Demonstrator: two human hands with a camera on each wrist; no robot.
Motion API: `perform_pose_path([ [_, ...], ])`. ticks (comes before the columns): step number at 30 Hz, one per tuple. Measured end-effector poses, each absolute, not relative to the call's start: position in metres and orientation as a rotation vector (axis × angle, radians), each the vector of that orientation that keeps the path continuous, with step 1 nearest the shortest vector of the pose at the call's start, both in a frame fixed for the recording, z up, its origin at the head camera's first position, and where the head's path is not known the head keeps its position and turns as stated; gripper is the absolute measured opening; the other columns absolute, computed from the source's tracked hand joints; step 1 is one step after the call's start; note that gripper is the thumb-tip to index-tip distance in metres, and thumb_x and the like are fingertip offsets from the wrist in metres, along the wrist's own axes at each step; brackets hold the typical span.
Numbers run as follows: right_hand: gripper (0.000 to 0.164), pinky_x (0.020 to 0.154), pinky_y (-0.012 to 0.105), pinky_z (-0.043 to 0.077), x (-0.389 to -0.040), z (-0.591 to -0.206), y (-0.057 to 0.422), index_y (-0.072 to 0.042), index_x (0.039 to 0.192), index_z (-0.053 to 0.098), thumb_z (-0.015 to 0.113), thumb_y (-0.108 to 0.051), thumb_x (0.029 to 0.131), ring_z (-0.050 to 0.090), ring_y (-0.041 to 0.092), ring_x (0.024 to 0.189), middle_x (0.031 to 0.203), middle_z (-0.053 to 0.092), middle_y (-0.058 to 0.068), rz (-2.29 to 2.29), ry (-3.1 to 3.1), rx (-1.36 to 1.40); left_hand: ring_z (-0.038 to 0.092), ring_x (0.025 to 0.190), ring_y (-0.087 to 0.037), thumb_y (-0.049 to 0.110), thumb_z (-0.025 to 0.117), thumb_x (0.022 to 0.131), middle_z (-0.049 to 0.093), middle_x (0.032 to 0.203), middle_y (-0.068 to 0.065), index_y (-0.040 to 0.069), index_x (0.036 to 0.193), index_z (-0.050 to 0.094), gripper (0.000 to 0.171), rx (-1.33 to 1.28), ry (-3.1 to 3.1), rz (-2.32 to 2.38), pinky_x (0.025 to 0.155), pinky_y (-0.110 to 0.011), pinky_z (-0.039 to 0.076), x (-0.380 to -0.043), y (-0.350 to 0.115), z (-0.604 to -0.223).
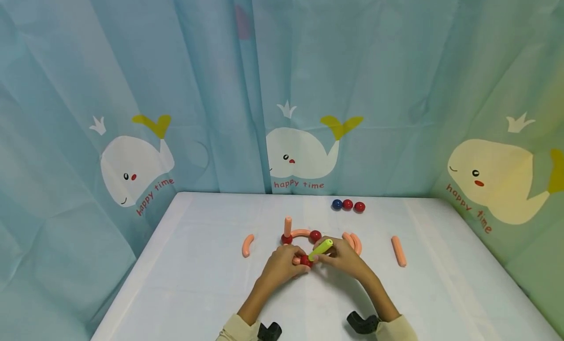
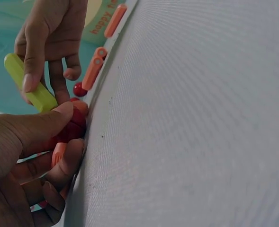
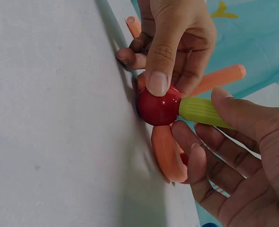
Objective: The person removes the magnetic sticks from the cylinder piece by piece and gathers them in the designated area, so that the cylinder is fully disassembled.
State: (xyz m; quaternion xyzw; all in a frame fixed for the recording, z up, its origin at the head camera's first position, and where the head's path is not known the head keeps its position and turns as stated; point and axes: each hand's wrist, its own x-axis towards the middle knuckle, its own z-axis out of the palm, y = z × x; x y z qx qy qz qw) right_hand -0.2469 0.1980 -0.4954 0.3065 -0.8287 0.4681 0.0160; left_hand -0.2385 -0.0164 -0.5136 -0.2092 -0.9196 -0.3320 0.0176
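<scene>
My left hand grips a glossy red ball low over the white table, thumb pressed on it in the right wrist view. A yellow-green rod is pinched between thumb and fingers of my right hand; its end meets the ball, though how deep it sits cannot be seen. A curved orange piece adjoins the same ball. Just beyond the hands, another curved orange piece runs between two red balls, the left one bearing an upright orange rod, the right one beside my right hand.
A single curved orange piece lies to the left. Right of my right hand are two curved pieces and a straight orange rod. A blue ball and two red balls line the back edge, before a whale-print curtain.
</scene>
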Motion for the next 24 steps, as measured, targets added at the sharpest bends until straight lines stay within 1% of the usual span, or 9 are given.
perform_pose_path([
  [8,0.017,0.072,0.022,0.057,-0.2472,-0.4971,0.1986,-0.002,0.097,0.066,0.075,-0.012,0.085,0.066,0.002,0.081,0.090,0.070,0.010,1.450,-2.547,0.961,0.051,0.074,0.000,0.035,0.084,0.075,0.070,0.092,0.008,0.018,0.100,0.075,0.031,-0.653,-2.843,-1.011,0.064,-0.020,0.042,-0.2390,-0.0163,-0.5141],
  [19,0.015,0.071,0.022,0.057,-0.2459,-0.4944,0.1966,-0.003,0.095,0.067,0.076,-0.011,0.084,0.065,0.000,0.081,0.088,0.070,0.007,1.407,-2.555,0.927,0.050,0.074,0.000,0.035,0.084,0.075,0.068,0.089,0.009,0.019,0.099,0.075,0.030,-0.655,-2.842,-1.019,0.064,-0.020,0.041,-0.2383,-0.0162,-0.5129],
  [24,0.014,0.070,0.022,0.057,-0.2448,-0.4932,0.1958,-0.002,0.094,0.066,0.074,-0.010,0.086,0.064,0.000,0.080,0.087,0.068,0.007,1.407,-2.532,0.919,0.051,0.074,0.000,0.034,0.084,0.076,0.069,0.092,0.008,0.019,0.100,0.075,0.030,-0.656,-2.846,-1.000,0.065,-0.020,0.042,-0.2385,-0.0158,-0.5118],
])
